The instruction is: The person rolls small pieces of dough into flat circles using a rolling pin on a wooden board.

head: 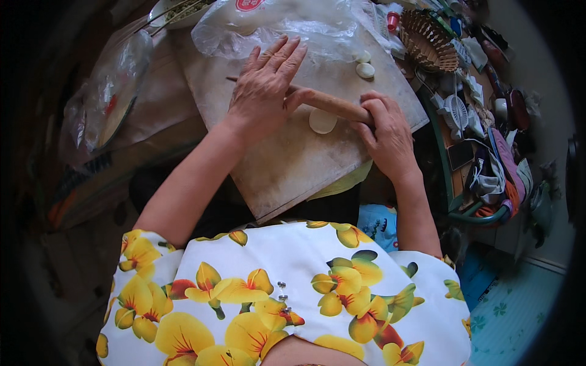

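Note:
A wooden rolling pin (336, 104) lies slantwise over a wooden board (274, 174). My left hand (268, 84) rests flat on its left part, fingers stretched out, with the thin tip showing past the wrist side. My right hand (389, 130) has its fingers curled round the pin's right end. Just below the pin, between the hands, is a flat round piece of dough (322, 121). Two small dough pieces, one of them a flattened disc (365, 70), sit near the board's upper right edge. A clear plastic bag (284, 27) covers the far part of the board.
A bowl of chopped filling (183, 14) with chopsticks across it stands at the top left. Left of the board, clear plastic (130, 59) covers a round tray. At the right, a cluttered table holds a woven basket (428, 41), a small white fan (455, 110) and a phone (460, 154).

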